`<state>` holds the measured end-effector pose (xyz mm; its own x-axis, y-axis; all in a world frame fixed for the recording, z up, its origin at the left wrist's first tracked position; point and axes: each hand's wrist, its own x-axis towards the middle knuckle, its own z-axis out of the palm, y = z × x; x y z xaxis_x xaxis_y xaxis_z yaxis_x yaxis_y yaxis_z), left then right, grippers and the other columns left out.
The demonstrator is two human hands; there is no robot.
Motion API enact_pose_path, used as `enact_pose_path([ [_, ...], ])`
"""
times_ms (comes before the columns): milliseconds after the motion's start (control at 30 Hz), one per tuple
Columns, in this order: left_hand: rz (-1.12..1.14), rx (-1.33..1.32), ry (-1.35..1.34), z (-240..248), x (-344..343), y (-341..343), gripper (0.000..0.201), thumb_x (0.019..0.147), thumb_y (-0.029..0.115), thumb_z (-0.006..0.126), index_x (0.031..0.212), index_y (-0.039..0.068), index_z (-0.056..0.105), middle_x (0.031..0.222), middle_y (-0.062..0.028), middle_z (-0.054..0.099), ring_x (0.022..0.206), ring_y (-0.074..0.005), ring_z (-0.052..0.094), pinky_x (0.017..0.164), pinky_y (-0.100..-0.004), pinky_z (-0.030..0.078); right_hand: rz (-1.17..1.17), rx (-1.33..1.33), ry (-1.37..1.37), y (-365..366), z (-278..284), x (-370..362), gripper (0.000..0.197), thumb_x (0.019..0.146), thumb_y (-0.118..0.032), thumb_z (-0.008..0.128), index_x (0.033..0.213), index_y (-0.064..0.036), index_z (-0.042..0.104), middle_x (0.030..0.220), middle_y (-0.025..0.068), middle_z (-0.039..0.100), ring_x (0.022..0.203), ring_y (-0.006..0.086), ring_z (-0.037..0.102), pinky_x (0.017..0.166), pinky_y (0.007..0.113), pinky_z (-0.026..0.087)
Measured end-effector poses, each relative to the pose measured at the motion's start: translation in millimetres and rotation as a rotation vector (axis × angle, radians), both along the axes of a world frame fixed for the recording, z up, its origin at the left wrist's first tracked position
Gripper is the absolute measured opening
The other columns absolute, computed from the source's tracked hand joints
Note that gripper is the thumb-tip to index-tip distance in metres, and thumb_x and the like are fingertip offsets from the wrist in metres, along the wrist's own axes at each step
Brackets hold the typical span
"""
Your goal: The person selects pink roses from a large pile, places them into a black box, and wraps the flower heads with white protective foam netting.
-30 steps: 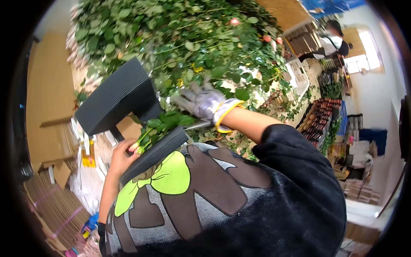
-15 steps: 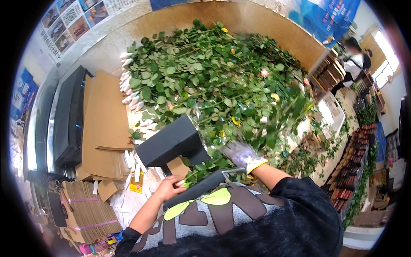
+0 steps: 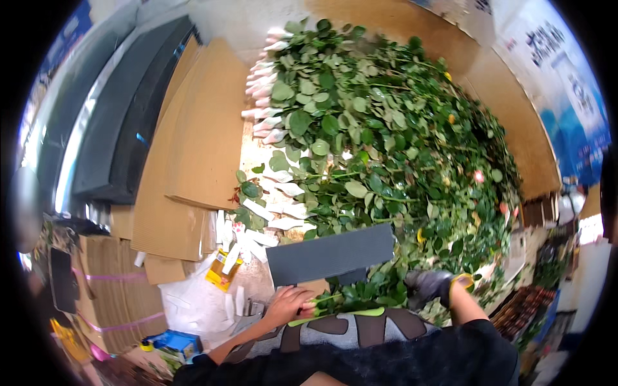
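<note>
My bare left hand (image 3: 289, 305) is closed, its fingers curled at the left end of a bunch of leafy rose stems (image 3: 373, 293) close to my body. Its thumb side is against a pale green stem; the fingertips are partly hidden. My right hand (image 3: 427, 287), in a grey glove with a yellow cuff, lies at the right end of the same bunch, against the leaves. Its fingers point left and down, and whether they grip is unclear. Just beyond the bunch stands a dark grey foam-like block (image 3: 331, 254), hiding part of the stems.
Beyond lies a large heap of leafy roses (image 3: 386, 135) with white-sleeved heads (image 3: 264, 90) along its left side. At left are cardboard sheets (image 3: 199, 128), dark grey boards (image 3: 132, 116) and a strapped cardboard stack (image 3: 116, 289). A yellow packet (image 3: 224, 269) lies near white strips.
The view has swung, so the heap sits further right. My right hand has come from a blurred sweep to rest at the bunch's leaves. My left hand keeps its hold.
</note>
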<state>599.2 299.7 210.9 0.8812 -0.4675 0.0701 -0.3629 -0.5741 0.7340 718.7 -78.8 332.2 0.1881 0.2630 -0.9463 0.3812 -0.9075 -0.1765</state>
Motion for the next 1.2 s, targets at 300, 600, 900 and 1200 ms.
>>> enact_pose_path([
  [300, -0.002, -0.630, 0.518, -37.9, -11.0, -8.0, 0.025, 0.088, 0.016, 0.063, 0.104, -0.001, 0.054, 0.080, -0.0044, 0.057, 0.069, -0.0087, 0.057, 0.061, -0.0242, 0.049, 0.226, 0.201, -1.116, 157.5, 3.3, 287.2, 0.073, 0.081, -0.016, 0.057, 0.146, -0.0110, 0.024, 0.143, 0.0178, 0.038, 0.127, 0.0369, 0.042, 0.108, 0.045, 0.031],
  [600, 0.199, -0.580, 0.794, -11.2, -9.8, -2.4, 0.029, 0.085, 0.011, 0.062, 0.114, 0.009, 0.057, 0.104, -0.0141, 0.058, 0.095, -0.0300, 0.057, 0.082, -0.0388, 0.047, 0.101, 0.124, -1.294, 203.7, -44.2, 359.4, 0.026, 0.086, -0.010, 0.048, 0.110, -0.0152, 0.057, 0.102, 0.0102, 0.066, 0.089, 0.0272, 0.065, 0.076, 0.036, 0.053],
  [900, -0.036, -0.032, 0.123, -4.1, 1.9, 0.0, 0.037, 0.074, 0.008, 0.063, 0.111, 0.013, 0.060, 0.101, -0.0045, 0.061, 0.100, -0.0226, 0.058, 0.086, -0.0342, 0.044, 0.378, 0.187, -1.383, 175.9, 120.7, 330.6, 0.019, 0.079, -0.010, 0.055, 0.096, -0.0066, 0.063, 0.090, 0.0155, 0.068, 0.085, 0.0297, 0.067, 0.069, 0.038, 0.055],
  [1200, -0.050, -0.061, 0.039, -36.5, -8.1, 10.4, 0.030, 0.078, 0.012, 0.062, 0.108, 0.013, 0.063, 0.107, -0.0043, 0.064, 0.112, -0.0248, 0.056, 0.093, -0.0375, 0.041, 0.386, 0.263, -1.168, 194.9, 188.7, 316.0, 0.024, 0.073, -0.016, 0.059, 0.094, -0.0074, 0.066, 0.095, 0.0159, 0.067, 0.095, 0.0321, 0.064, 0.079, 0.042, 0.051],
])
